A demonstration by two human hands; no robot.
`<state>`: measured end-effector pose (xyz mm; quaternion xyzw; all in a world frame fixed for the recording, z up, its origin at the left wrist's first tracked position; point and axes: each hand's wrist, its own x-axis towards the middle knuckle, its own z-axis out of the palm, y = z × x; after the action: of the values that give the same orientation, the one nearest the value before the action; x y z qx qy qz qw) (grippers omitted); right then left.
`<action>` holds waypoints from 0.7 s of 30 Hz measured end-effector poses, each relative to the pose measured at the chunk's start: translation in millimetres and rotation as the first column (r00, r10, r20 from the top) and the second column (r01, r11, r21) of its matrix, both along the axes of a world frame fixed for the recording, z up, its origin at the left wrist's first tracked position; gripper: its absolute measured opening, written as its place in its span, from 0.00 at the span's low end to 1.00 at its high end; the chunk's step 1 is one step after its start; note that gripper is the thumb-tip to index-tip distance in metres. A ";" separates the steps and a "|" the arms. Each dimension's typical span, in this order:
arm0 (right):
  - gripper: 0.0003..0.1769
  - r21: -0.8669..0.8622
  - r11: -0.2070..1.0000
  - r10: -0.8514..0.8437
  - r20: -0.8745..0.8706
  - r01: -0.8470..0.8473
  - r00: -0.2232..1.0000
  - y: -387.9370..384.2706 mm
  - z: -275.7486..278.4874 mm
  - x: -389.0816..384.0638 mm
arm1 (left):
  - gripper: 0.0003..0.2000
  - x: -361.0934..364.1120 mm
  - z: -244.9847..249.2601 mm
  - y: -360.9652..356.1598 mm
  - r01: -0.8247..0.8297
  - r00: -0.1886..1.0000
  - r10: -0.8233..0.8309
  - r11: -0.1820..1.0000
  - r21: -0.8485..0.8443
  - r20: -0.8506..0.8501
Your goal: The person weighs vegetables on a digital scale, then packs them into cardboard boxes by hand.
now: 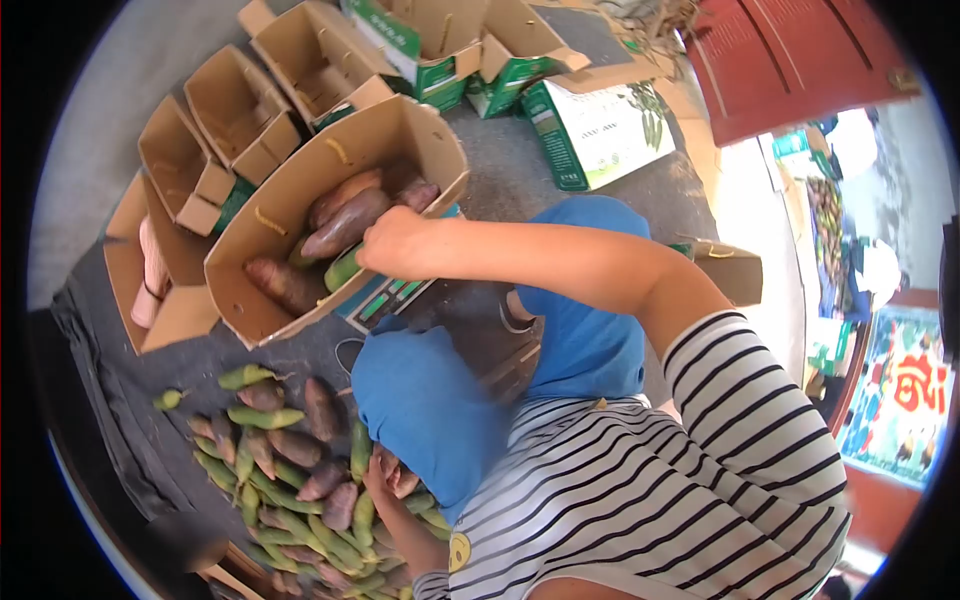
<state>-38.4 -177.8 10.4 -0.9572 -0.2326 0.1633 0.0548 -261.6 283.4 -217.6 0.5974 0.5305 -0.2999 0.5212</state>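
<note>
My right hand [393, 243] reaches over the near rim of a large open cardboard box [245, 215], its fingers closed on the end of a green vegetable [343, 270]. Several purple-brown elongated vegetables [348, 223] lie in that box. Beneath its near side, a teal scale [385, 300] shows lit green displays. Lower down, beside my blue-covered knee, my left hand [380, 482] is curled against a reddish-brown vegetable [403, 482] at the edge of a pile of green and purple vegetables [325, 535]. Some of its fingers are hidden.
Open cardboard boxes [238, 105] stand along the wall, one holding a pink bundle [150, 275]. A white and green printed carton [598, 135] sits on the dark ground cloth [480, 160]. Another open box [730, 272] is behind my right arm. A red panel [790, 60] stands upper right.
</note>
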 end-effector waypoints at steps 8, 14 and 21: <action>0.09 -0.030 0.999 -0.034 -0.039 0.033 0.999 3.7 1.5 4.4 | 0.33 79.0 193.5 -67.9 0.128 0.594 -0.070 0.992 -0.008 0.802; 0.09 -0.008 0.999 -0.031 -0.012 0.031 0.999 4.1 -1.0 3.5 | 0.31 190.0 291.7 -164.9 -0.009 0.014 -0.564 0.826 0.564 0.826; 0.10 -0.018 0.997 -0.073 -0.072 0.072 0.995 5.6 2.1 5.0 | 0.20 241.7 261.4 -234.5 -0.007 -0.244 -0.912 0.340 0.940 0.328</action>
<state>-33.4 -172.2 12.4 -0.9588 -0.1944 0.1977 0.0618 -19.9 48.9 43.8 0.9183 -0.2341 0.1895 0.2571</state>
